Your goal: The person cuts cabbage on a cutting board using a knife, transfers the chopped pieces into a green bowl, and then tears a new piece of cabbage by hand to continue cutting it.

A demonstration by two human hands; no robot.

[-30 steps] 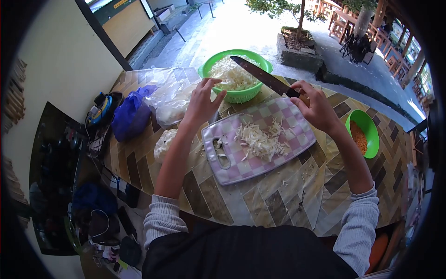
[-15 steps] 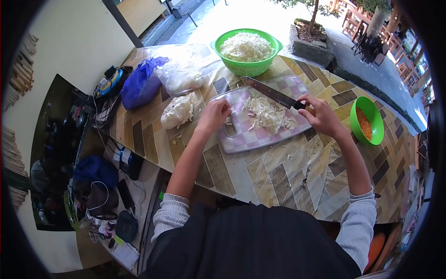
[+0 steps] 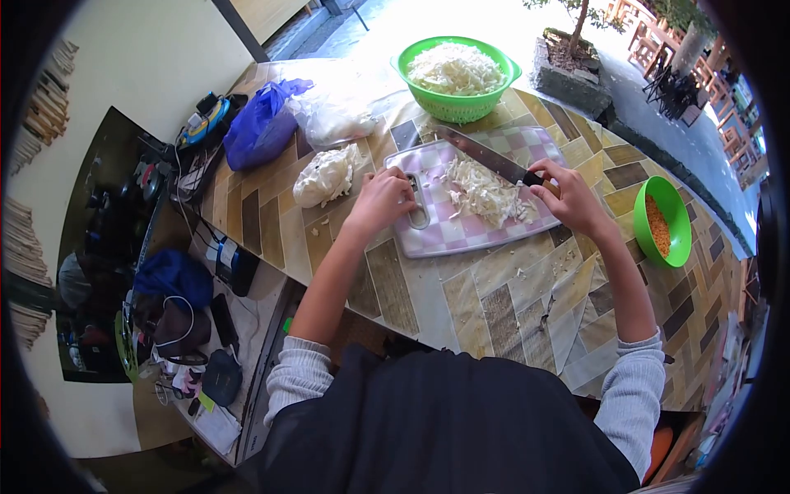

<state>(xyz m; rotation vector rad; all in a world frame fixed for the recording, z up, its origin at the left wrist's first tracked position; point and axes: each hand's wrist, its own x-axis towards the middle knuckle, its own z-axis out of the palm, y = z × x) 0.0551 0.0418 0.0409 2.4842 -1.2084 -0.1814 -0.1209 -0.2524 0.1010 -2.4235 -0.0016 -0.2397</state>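
My right hand point(image 3: 566, 198) is closed round the dark handle of a kitchen knife point(image 3: 485, 155), its blade pointing up and left over the far part of the cutting board. At the board's left end, my left hand point(image 3: 383, 198) has its fingers curled over the edge by the handle slot. The cutting board point(image 3: 436, 235) has a pink and white check. A loose heap of shredded cabbage point(image 3: 490, 193) lies on it, below the blade. Left of the board rests a pale piece of cabbage point(image 3: 323, 177), apart from my left hand.
Behind the board stands a green colander point(image 3: 448, 105) heaped with shredded cabbage. A green bowl point(image 3: 679, 226) with orange crumbly contents sits at the right. A blue plastic bag point(image 3: 259, 128) and a clear bag point(image 3: 333, 119) lie at the back left. Small scraps dot the patterned table point(image 3: 461, 313).
My left hand has come down onto the board's left edge and handle slot. The knife stays in my right hand over the board. The whole view has shifted slightly.
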